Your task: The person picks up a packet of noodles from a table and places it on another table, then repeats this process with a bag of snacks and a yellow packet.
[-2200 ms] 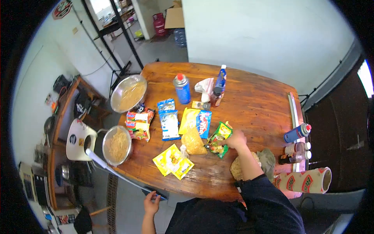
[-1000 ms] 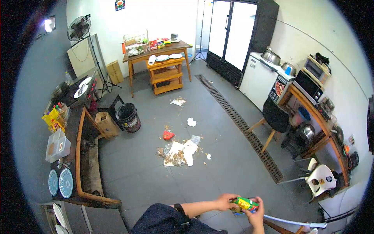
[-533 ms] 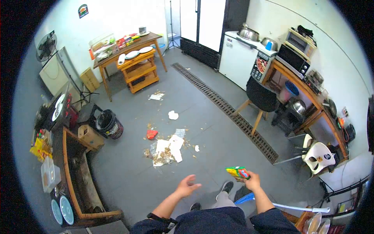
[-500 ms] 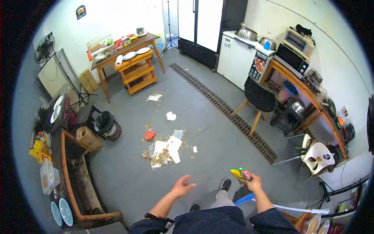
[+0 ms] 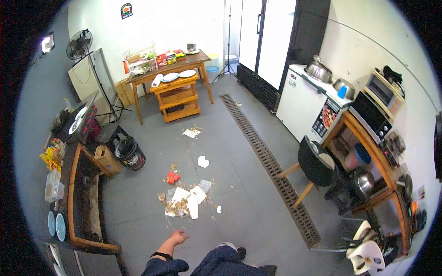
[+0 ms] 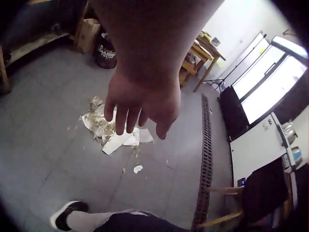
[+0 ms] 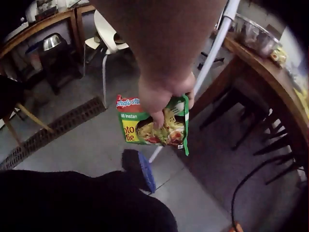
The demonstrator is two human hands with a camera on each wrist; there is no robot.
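Observation:
My left hand point(image 5: 178, 237) hangs in front of my body with fingers loosely extended, holding nothing. In the left wrist view the left hand point(image 6: 144, 101) overlaps the litter pile point(image 6: 108, 133) on the floor beyond it. My right hand point(image 7: 166, 94) is out of the head view; the right wrist view has it pinching a green and red instant noodle packet point(image 7: 157, 128), whose printed front is toward the camera. Behind that hand a broom's white handle point(image 7: 215, 53) runs down to its blue head point(image 7: 146, 172) at the floor.
Paper scraps and crumbs point(image 5: 186, 202) lie on the tiled floor, with a red wrapper point(image 5: 173, 177) beside them. A black bin point(image 5: 131, 154) stands left, a black chair point(image 5: 317, 161) right by the drain grate point(image 5: 262, 158). A wooden table point(image 7: 263, 72) stands close to the right hand.
My right hand took the noodle packet from the table; both hands held it, then the left let go. The view turned from the table to the room, and the right hand left the head view.

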